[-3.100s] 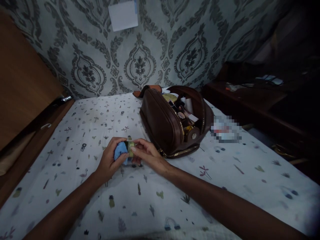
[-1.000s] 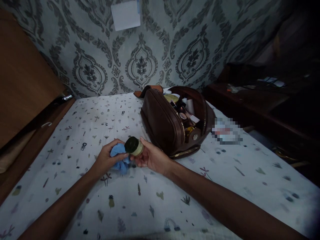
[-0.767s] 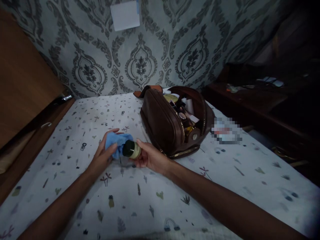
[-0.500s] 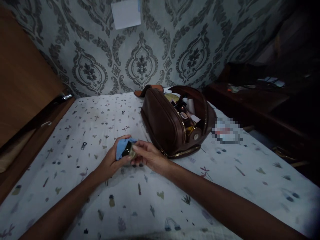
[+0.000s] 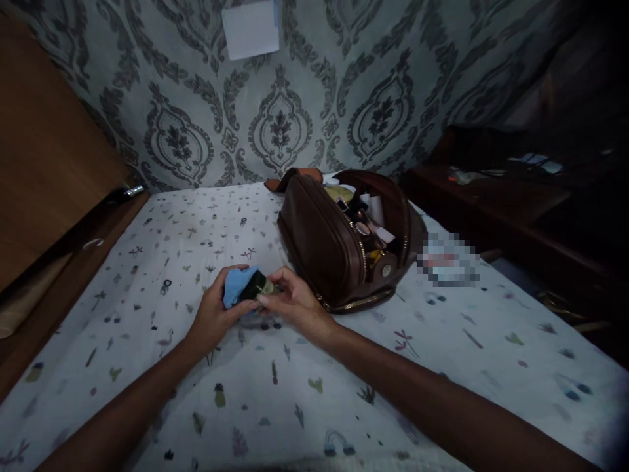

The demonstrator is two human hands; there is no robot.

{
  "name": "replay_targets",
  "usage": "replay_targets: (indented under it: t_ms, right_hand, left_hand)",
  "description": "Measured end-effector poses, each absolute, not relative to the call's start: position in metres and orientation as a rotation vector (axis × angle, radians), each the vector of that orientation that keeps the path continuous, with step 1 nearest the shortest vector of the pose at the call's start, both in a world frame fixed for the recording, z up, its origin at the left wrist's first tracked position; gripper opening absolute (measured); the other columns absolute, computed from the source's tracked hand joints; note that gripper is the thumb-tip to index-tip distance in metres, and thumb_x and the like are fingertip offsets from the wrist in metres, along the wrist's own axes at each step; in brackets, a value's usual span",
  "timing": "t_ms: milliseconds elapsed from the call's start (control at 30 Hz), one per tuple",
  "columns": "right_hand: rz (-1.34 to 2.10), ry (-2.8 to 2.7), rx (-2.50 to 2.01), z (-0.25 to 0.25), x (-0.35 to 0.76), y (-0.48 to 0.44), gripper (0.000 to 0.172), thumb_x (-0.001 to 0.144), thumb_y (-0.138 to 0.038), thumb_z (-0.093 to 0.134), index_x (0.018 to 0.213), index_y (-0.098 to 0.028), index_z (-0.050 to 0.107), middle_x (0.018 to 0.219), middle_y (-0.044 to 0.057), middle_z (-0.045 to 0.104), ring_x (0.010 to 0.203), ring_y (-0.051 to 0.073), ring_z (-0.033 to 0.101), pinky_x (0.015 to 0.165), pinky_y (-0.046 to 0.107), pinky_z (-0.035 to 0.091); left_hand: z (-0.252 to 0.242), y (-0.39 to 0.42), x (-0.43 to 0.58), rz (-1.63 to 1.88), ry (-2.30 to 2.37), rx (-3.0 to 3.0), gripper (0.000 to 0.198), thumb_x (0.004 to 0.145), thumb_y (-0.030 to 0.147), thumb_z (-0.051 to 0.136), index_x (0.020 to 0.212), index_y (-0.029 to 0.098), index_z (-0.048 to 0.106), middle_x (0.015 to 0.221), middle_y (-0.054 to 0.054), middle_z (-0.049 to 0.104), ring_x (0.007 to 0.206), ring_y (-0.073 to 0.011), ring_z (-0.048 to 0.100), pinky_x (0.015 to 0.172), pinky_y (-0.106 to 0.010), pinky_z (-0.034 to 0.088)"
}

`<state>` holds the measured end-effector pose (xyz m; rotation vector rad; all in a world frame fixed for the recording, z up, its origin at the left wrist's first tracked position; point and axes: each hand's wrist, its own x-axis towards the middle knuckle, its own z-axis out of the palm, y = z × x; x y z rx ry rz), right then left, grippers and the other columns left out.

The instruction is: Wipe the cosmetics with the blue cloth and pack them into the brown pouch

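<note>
Dim, cool light — dark reddish-brown wooden furniture (image 5: 496, 202) at right nearly lost in black. Near right corner blurred, stretched — square pixelation (image 5: 448, 260) masks something on the white printed cloth (image 5: 275, 419).

Blue cloth (image 5: 236, 282), dark lid (image 5: 253, 287), brown bag (image 5: 318, 239)
</note>
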<state>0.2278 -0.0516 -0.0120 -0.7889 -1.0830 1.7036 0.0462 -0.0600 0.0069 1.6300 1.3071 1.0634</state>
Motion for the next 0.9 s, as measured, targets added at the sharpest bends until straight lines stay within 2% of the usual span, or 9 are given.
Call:
replay_targets:
  t_ms: [133,267,367,500,600,700,800,900]
  right_hand:
    - [1.715,-1.140,-0.775,-0.009,0.232,-0.051,0.051,0.069,-0.046,0.085,0.105,-0.022,0.058,0.084,-0.003,0.060,0.069,0.012,0.063,0.055,0.022,0.048]
    - [1.744,-1.184,-0.764,-0.009,0.234,-0.051,0.052,0.077,-0.044,0.079,0.121,-0.022,0.061,0.077,-0.004,0.058,0.066,0.011,0.061,0.051,0.020,0.044]
    - [1.809,-1.159,-0.704,-0.011,0.233,-0.050,0.052,0.075,-0.045,0.081,0.118,-0.020,0.064,0.081,-0.002,0.061,0.068,0.012,0.064,0.052,0.021,0.047]
    - [1.865,-1.085,-0.654,-0.016,0.231,-0.047,0.057,0.071,-0.043,0.085,0.119,-0.019,0.065,0.087,0.000,0.068,0.075,0.014,0.070,0.067,0.025,0.055]
    - [1.856,-1.015,-0.692,-0.019,0.230,-0.046,0.061,0.068,-0.039,0.087,0.121,-0.020,0.063,0.092,0.001,0.069,0.083,0.016,0.072,0.076,0.030,0.058]
    - [1.831,-1.004,-0.741,-0.019,0.229,-0.047,0.056,0.065,-0.038,0.089,0.110,-0.021,0.060,0.099,0.001,0.067,0.079,0.017,0.073,0.072,0.031,0.060]
    - [1.799,-1.019,-0.768,-0.018,0.228,-0.048,0.056,0.062,-0.041,0.090,0.100,-0.022,0.054,0.102,0.000,0.065,0.066,0.014,0.072,0.060,0.028,0.058]
    - [1.756,-1.018,-0.770,-0.018,0.227,-0.048,0.065,0.057,-0.042,0.092,0.105,-0.024,0.051,0.100,-0.002,0.063,0.058,0.012,0.069,0.053,0.026,0.055]
  left_hand:
    - [0.011,-0.059,0.043,1.085,1.293,1.570,0.047,0.071,0.047,0.078,0.105,0.020,0.060,0.090,0.001,0.066,0.082,-0.0188,0.062,0.072,-0.027,0.050]
    - [0.011,-0.056,0.039,1.086,1.268,1.617,0.034,0.073,0.046,0.075,0.087,0.019,0.059,0.072,0.004,0.057,0.066,-0.0141,0.053,0.061,-0.024,0.044]
    - [0.012,-0.056,0.039,1.083,1.296,1.647,0.032,0.075,0.046,0.073,0.085,0.019,0.059,0.069,0.005,0.055,0.064,-0.0133,0.050,0.060,-0.024,0.042]
    - [0.015,-0.060,0.042,1.131,1.435,1.651,0.033,0.074,0.047,0.073,0.085,0.020,0.059,0.068,0.005,0.056,0.063,-0.0135,0.049,0.059,-0.024,0.041]
    - [0.015,-0.062,0.043,1.158,1.529,1.660,0.035,0.073,0.048,0.074,0.076,0.022,0.053,0.061,0.007,0.051,0.059,-0.0126,0.046,0.055,-0.023,0.037]
    - [0.014,-0.062,0.042,1.163,1.541,1.696,0.037,0.074,0.046,0.074,0.069,0.022,0.046,0.058,0.008,0.044,0.056,-0.0117,0.043,0.052,-0.023,0.035]
    - [0.014,-0.061,0.040,1.125,1.381,1.767,0.034,0.077,0.049,0.071,0.076,0.021,0.052,0.063,0.006,0.049,0.059,-0.0130,0.047,0.056,-0.024,0.038]
    - [0.015,-0.062,0.040,1.092,1.169,1.854,0.042,0.087,0.061,0.055,0.091,0.020,0.059,0.079,0.000,0.059,0.068,-0.0162,0.052,0.062,-0.027,0.042]
